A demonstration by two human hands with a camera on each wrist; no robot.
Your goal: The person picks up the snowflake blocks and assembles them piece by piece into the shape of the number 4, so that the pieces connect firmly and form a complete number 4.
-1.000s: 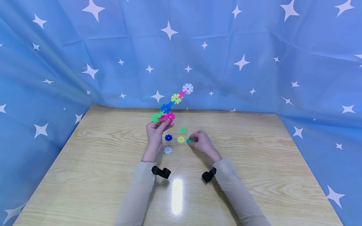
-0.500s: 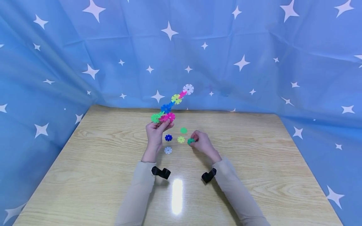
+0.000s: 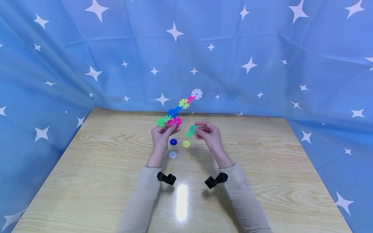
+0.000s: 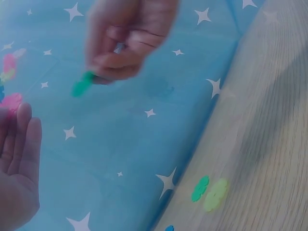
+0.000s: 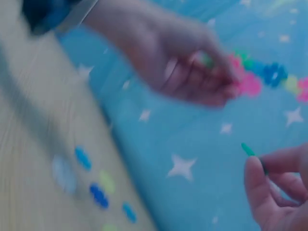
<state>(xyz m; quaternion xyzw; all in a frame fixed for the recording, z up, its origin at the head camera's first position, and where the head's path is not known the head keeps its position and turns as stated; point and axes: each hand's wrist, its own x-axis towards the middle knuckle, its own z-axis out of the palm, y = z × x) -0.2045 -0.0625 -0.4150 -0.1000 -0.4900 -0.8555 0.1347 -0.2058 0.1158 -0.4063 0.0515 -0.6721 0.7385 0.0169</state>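
Note:
My left hand point(image 3: 161, 139) pinches the pink end of a chain of interlocking notched discs. The chain slants up and right, through green, blue point(image 3: 172, 113), yellow point(image 3: 184, 103) and pink to a white disc point(image 3: 197, 94) at its tip. In my right hand point(image 3: 211, 134), thumb and fingers pinch a loose teal-green notched disc point(image 3: 193, 129), raised off the table and a little right of the chain's pink end. The left wrist view shows this green disc point(image 4: 83, 85) blurred, and the right wrist view shows it edge-on, apart from the chain.
On the wooden table point(image 3: 102, 168) lie a dark blue disc point(image 3: 173, 142), a yellow disc point(image 3: 186, 143), a white disc point(image 3: 173, 155) and a light green disc point(image 3: 188, 134) that the held one partly overlaps in the head view. A blue starry cloth point(image 3: 227, 64) hangs behind.
My right hand has lifted the teal-green disc off the table and brought it up and away, toward the chain. The chain has shifted slightly right and down; my left hand has hardly moved.

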